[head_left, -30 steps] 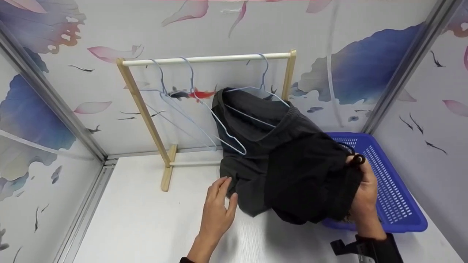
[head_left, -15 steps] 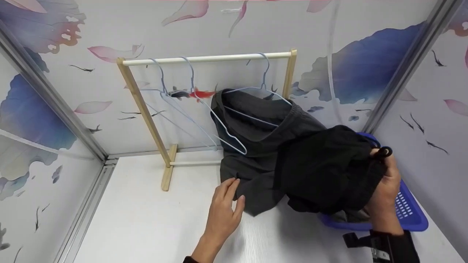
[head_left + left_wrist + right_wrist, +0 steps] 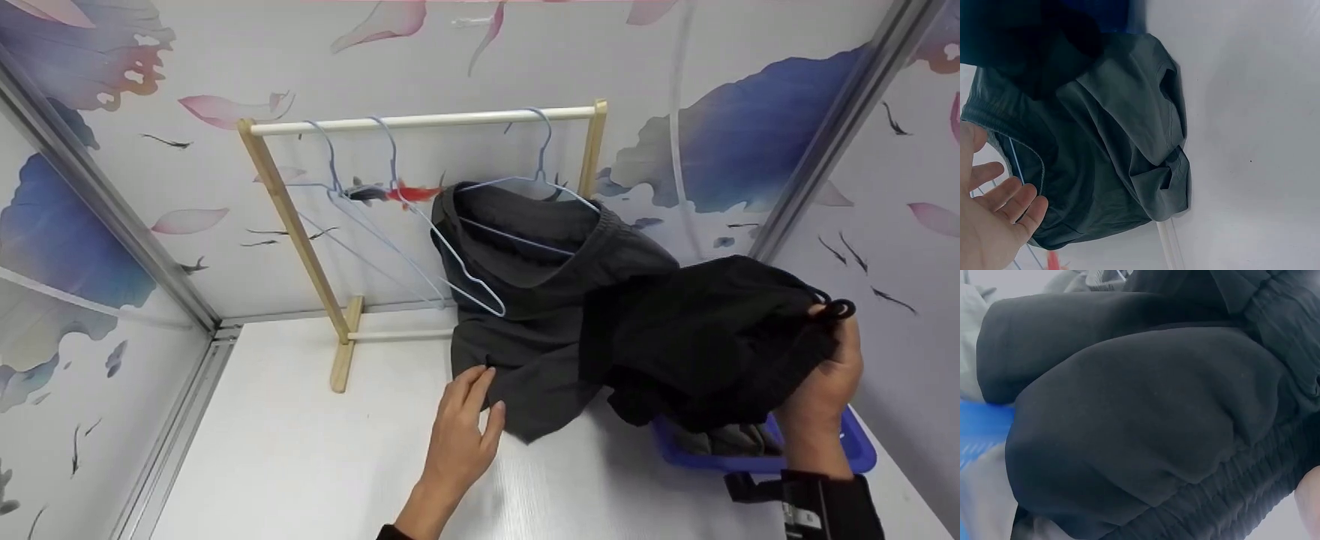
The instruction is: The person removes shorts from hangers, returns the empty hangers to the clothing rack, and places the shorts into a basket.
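Holding black garment (image 3: pixel 697 345) | right hand (image 3: pixel 829 386) | blue basket (image 3: pixel 720 462) partly hidden | rack (image 3: pixel 457 120) behind

The bunched garment (image 3: pixel 697 345) at right was plain black, the hanging garment (image 3: pixel 536 337) at centre plain dark grey. Lower right, the basket (image 3: pixel 720 460) was blue. Pink petals (image 3: pixel 217 111) and blue leaves (image 3: pixel 787 127) patterned the white back wall (image 3: pixel 262 45) across the top.

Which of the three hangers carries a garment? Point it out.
The rightmost hanger, hooked nearest the rack's right post: the grey garment hangs on it. The middle hanger and left hanger carry no clothing.
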`<act>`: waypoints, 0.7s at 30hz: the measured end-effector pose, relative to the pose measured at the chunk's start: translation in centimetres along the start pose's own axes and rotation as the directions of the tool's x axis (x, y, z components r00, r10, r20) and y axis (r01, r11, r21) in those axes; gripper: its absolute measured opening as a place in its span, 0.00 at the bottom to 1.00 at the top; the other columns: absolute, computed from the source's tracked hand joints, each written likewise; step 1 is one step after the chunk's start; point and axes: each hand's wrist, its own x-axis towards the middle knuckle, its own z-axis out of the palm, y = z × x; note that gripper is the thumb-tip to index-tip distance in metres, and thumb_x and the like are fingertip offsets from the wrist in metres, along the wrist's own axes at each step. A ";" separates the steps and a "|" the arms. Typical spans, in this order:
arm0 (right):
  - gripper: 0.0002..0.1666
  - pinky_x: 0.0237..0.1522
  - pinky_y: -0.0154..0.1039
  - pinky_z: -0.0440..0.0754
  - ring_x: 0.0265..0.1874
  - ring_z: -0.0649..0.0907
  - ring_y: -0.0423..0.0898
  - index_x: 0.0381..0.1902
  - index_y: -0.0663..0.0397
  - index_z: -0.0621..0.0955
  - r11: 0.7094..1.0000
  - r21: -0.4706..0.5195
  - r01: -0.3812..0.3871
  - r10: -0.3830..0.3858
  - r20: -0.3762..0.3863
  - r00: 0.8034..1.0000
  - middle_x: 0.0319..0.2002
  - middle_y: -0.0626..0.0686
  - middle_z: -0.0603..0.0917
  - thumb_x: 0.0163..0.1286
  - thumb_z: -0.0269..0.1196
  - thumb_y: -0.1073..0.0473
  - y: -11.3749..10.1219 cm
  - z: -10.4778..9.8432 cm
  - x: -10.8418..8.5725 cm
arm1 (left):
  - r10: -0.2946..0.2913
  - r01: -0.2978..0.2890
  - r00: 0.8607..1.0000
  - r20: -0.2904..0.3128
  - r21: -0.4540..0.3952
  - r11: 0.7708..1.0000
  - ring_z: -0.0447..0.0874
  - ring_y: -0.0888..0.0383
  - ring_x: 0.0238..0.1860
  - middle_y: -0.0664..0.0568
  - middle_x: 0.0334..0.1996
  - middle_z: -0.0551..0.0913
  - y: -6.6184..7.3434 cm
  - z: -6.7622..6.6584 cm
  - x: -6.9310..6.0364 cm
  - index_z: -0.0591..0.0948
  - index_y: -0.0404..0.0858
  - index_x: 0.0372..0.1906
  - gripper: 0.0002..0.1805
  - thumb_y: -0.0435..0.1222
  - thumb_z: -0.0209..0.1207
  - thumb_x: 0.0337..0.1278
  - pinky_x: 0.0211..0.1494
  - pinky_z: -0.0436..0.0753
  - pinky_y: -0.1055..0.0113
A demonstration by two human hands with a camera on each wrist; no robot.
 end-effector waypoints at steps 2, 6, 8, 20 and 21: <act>0.14 0.45 0.33 0.77 0.41 0.79 0.46 0.39 0.74 0.81 1.000 -0.014 -0.009 0.008 -0.052 0.999 0.39 0.56 0.82 0.82 0.53 0.67 0.0 -0.4 0.3 | 0.003 -0.003 1.000 0.002 -0.003 1.000 0.77 0.50 0.65 0.44 0.63 0.77 0.1 0.0 0.0 0.79 0.32 0.66 0.23 0.38 0.62 0.72 0.66 0.79 0.55; 0.17 0.45 0.32 0.77 0.41 0.79 0.46 0.38 0.71 0.82 1.000 -0.016 -0.024 0.022 -0.122 0.992 0.39 0.55 0.81 0.83 0.51 0.66 0.0 -1.2 0.7 | 0.000 0.000 1.000 0.008 -0.003 1.000 0.77 0.50 0.65 0.44 0.62 0.77 0.1 0.1 0.0 0.79 0.32 0.66 0.23 0.38 0.61 0.72 0.67 0.78 0.55; 0.16 0.44 0.33 0.78 0.40 0.79 0.47 0.38 0.73 0.81 0.999 0.017 -0.034 0.036 -0.150 0.988 0.38 0.56 0.81 0.82 0.52 0.65 0.0 -1.6 0.9 | -0.002 0.002 1.000 0.010 0.000 1.000 0.77 0.50 0.65 0.44 0.62 0.77 0.1 0.1 0.0 0.79 0.32 0.66 0.23 0.38 0.61 0.72 0.67 0.78 0.55; 0.08 0.47 0.29 0.72 0.43 0.78 0.38 0.41 0.61 0.85 0.835 -0.545 -0.073 -0.061 -0.224 0.973 0.38 0.41 0.82 0.76 0.62 0.61 0.6 -5.0 1.3 | -0.016 0.016 1.000 0.025 0.004 1.000 0.77 0.50 0.64 0.45 0.63 0.77 0.3 0.3 -0.1 0.78 0.32 0.66 0.23 0.39 0.61 0.73 0.66 0.79 0.55; 0.09 0.48 0.28 0.71 0.43 0.77 0.37 0.43 0.61 0.84 0.787 -0.614 -0.070 -0.081 -0.214 0.974 0.38 0.38 0.82 0.76 0.62 0.59 0.6 -5.3 1.3 | -0.017 0.017 0.999 0.027 0.004 1.000 0.77 0.50 0.64 0.45 0.63 0.77 0.4 0.3 -0.1 0.78 0.32 0.66 0.23 0.39 0.61 0.73 0.66 0.79 0.55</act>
